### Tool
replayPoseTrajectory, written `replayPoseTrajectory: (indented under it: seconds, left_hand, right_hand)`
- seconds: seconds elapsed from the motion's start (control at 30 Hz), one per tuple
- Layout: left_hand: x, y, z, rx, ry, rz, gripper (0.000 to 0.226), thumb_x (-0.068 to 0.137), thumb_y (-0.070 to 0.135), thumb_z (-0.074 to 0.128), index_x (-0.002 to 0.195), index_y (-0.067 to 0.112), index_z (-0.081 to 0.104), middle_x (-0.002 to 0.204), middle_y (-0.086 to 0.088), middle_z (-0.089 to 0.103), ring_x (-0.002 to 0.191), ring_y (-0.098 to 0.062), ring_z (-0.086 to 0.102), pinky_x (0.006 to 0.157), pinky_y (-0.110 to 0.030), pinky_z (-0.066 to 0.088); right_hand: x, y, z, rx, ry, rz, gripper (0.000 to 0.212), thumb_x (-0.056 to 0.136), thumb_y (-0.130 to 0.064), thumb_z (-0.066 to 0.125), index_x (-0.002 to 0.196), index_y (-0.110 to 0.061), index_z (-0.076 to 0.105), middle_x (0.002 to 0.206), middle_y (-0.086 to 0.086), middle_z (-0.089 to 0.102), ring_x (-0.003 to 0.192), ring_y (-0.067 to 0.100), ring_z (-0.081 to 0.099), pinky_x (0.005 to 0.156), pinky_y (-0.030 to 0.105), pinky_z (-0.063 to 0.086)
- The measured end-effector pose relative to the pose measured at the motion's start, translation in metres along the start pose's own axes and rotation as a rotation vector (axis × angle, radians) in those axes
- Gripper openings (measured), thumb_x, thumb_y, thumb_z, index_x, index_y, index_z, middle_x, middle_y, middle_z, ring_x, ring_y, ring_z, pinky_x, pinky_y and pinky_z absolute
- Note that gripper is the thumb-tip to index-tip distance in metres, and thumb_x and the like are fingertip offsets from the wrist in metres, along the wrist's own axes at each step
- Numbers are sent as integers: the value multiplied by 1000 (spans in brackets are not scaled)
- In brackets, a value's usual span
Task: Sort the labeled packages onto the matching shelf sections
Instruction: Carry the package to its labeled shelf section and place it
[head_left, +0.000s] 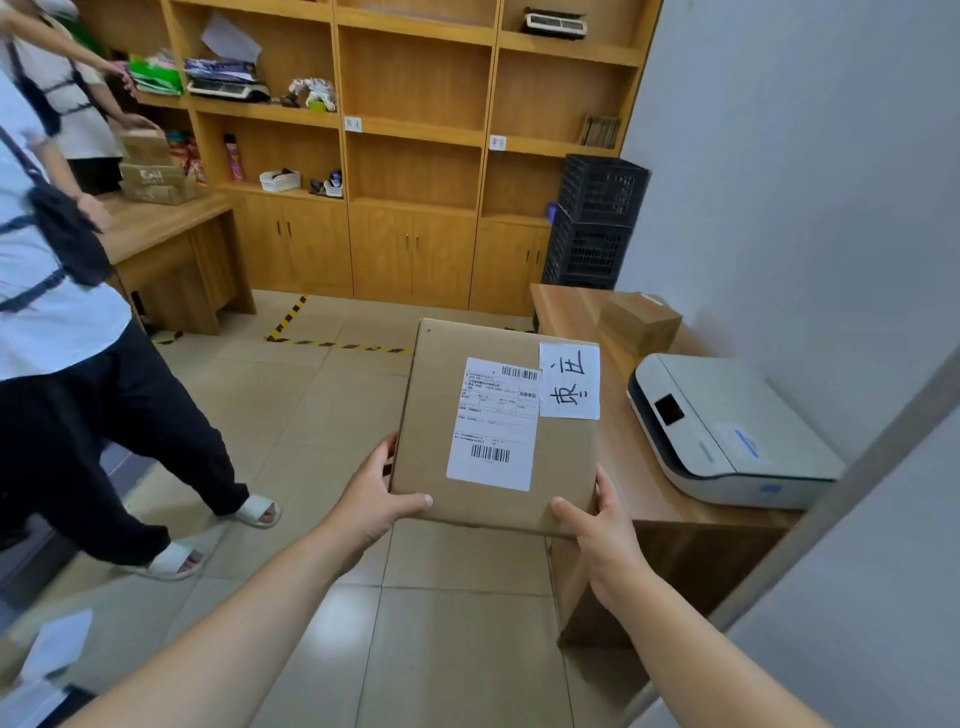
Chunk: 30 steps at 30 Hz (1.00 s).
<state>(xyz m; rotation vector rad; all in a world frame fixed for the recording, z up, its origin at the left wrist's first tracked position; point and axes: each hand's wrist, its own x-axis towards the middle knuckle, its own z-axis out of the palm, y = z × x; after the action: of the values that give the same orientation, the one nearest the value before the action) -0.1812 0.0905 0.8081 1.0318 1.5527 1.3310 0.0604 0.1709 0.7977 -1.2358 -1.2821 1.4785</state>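
The box (498, 426) sits mid-frame above the floor, flat face up, its long axis running away toward the shelves (415, 130). The left hand (374, 499) clasps its near-left corner and the right hand (602, 525) its near-right corner, thumbs on top. Most shelf sections are bare; the upper-left ones hold clutter.

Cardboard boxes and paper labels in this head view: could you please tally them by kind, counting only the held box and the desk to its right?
Cardboard boxes: 2, the held box and the small box on the desk
Paper labels on the held box: 2, the printed shipping label and the handwritten label
Total: 4
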Motion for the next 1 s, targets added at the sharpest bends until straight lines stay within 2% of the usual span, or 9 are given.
replayPoseTrajectory:
  seconds: [0.1,0.17,0.3,0.4,0.5,0.63,0.7,0.8,1.0]
  left_hand:
    - [42,2,8,55,71,-12,90,70,-2,71,142,27,25,129,1,37,111,-12,48,88,-20,40]
    - [74,5,15,65,109,-24,91,70,-2,70,143,27,24,129,1,30,114,-14,44,91,-25,37]
    - [138,13,25,25,149,-43,90,66,1,71,141,27,29,132,0,35,117,-15,47,89,-27,42]
    - [185,16,29,2,186,-52,95,64,5,73,143,29,25,134,4,34,123,-16,45,100,-34,43]
    - [223,18,30,7,222,-59,96,68,2,72,145,29,21,135,7,30,123,-12,40,101,-33,40]
    - [269,18,21,7,261,-68,94,69,0,71,144,30,22,132,10,29,123,-10,37,94,-28,39]
    - [296,17,13,13,278,-75,97,66,4,72,144,30,22,136,8,29,128,-12,36,98,-30,40]
    - [337,18,1,38,283,-85,100,62,10,73,145,30,22,141,5,29,130,-14,34,105,-37,38]
    - [440,30,-34,104,274,-54,95,71,8,72,147,25,17,132,2,28,122,-14,35,99,-29,35]
  right_hand:
    - [51,-6,1,-20,-39,-19,70,80,-6,67,138,-32,37,130,0,56,119,21,55,104,46,44]
    - [88,-12,2,-35,-59,-36,73,75,-9,68,138,-31,37,131,-1,56,121,20,54,105,47,43]
    - [164,-28,2,-47,-95,-31,70,72,-10,66,132,-37,42,125,-5,60,117,19,57,103,49,45]
    - [216,-40,7,-22,-128,16,68,66,-9,60,123,-44,46,120,-8,63,114,20,59,100,51,47]
    - [262,-48,17,-24,-148,53,75,60,-11,56,128,-41,46,122,-6,63,113,20,59,100,51,46]
    - [312,-53,34,-31,-159,63,73,68,-4,54,130,-40,44,124,-6,60,115,21,57,102,49,45]
    - [336,-58,44,-31,-161,62,75,64,-7,54,130,-42,43,124,-7,60,114,23,57,101,49,46]
    - [374,-64,60,-47,-158,48,71,74,1,49,133,-37,43,125,-5,59,108,20,56,97,41,47]
    - [459,-93,110,-99,-130,-1,68,81,4,42,137,-35,37,126,-6,57,118,20,52,105,40,41]
